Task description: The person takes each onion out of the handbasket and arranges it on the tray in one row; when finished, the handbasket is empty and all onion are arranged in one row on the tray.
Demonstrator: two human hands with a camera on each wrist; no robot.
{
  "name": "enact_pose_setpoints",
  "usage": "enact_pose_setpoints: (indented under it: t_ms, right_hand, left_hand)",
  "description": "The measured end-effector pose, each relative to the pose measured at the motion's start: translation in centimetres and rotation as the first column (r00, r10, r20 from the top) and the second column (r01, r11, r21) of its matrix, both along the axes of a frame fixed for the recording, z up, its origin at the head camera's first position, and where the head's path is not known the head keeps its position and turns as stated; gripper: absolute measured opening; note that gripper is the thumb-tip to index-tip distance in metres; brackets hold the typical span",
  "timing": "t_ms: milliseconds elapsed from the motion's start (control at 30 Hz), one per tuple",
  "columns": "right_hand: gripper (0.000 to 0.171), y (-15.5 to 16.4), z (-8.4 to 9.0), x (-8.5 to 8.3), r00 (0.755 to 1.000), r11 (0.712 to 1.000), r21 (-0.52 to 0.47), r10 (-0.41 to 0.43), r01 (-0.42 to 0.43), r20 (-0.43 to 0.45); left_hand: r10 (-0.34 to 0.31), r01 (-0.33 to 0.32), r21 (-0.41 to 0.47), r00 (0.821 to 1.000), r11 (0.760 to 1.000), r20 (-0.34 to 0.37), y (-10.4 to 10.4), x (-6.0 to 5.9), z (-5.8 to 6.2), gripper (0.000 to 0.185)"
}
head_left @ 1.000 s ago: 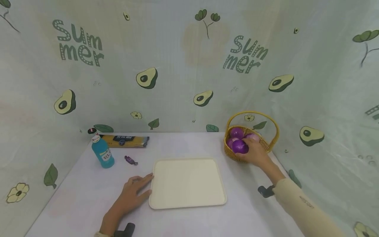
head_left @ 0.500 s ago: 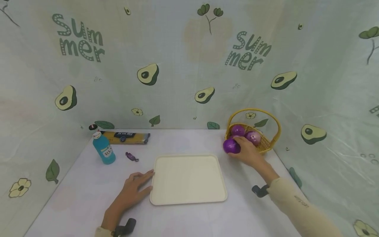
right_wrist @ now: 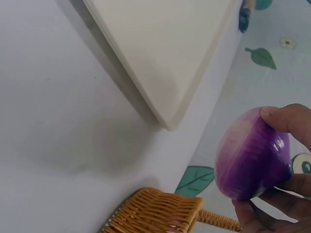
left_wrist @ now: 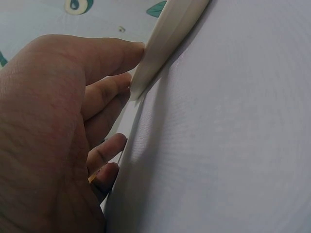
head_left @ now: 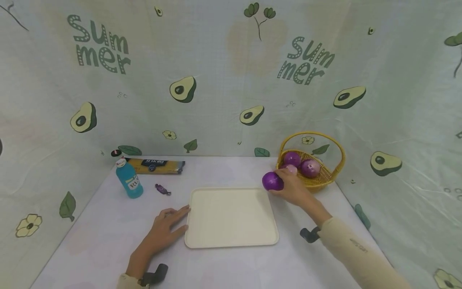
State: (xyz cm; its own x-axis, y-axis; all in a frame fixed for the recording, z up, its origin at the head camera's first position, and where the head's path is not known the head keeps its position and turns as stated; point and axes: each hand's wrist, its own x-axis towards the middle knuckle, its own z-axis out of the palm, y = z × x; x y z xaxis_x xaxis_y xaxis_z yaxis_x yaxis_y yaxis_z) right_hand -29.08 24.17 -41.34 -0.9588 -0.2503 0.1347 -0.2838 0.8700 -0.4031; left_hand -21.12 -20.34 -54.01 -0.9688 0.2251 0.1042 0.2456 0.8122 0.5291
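**So far: one onion out of the basket, tray not yet loaded**

Broadly, the printed backdrop (head_left: 231, 80) is the biggest thing around me, and it carries the clearest writing: "Summer", split over two lines, once at upper left and once at upper right, among avocados, leaves and flowers. Below it lies the pale worktop (head_left: 108, 241).

Next in size, the cream tray (head_left: 231, 216) sits in the middle with nothing on it. My left hand (head_left: 164, 233) lies flat beside its left edge, fingers straight, the fingertips (left_wrist: 133, 48) touching the rim (the wrist view shows that contact best).

The wicker basket (head_left: 326, 180) stands at the back right, and two purple onions (head_left: 310, 167) show plainly inside it, with something paler half hidden behind my hand. My right hand (head_left: 294, 188) has its grip curled round a third purple onion (head_left: 272, 181), held between the basket and the tray's far right corner, just off the tray. So I judge the work barely begun: one onion lifted out and not set down, the others left to move.

Smaller things sit at the back left. The yellow pasta packet (head_left: 155, 165) has a dark label whose white lettering I cannot make out. The blue bottle (head_left: 129, 181) shows a label starting "RI". A small purple wrapped sweet (head_left: 162, 189) lies beside it, too small to read.
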Motion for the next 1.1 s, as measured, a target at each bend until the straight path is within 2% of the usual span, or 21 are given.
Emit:
enact_pose_setpoints:
  t_ms: [467,667,867,1100]
  right_hand:
    - [0.079,-1.9,0.2,-0.1,0.999,0.999,0.001,0.037,-0.038,0.001]
    - [0.075,-2.6,0.0,-0.1,0.997,0.998,-0.008,0.067,-0.067,-0.037]
    - [0.074,-3.8,-0.5,0.4,0.995,0.996,-0.006,0.090,-0.090,-0.044]
    - [0.075,-5.0,-0.7,0.7,0.990,0.991,-0.009,0.130,-0.131,-0.060]
  left_hand:
    - [-0.010,0.011,0.038,1.000,0.999,-0.022,-0.3,-0.5,-0.2,0.060]
    - [-0.022,0.023,0.031,0.999,0.999,-0.046,-0.2,-0.8,-0.3,0.060]
    - [-0.020,0.020,0.024,1.000,1.000,-0.019,-0.3,-0.5,-0.7,0.059]
    - [-0.030,0.031,0.018,0.999,0.999,-0.030,-0.4,-0.3,-0.5,0.059]
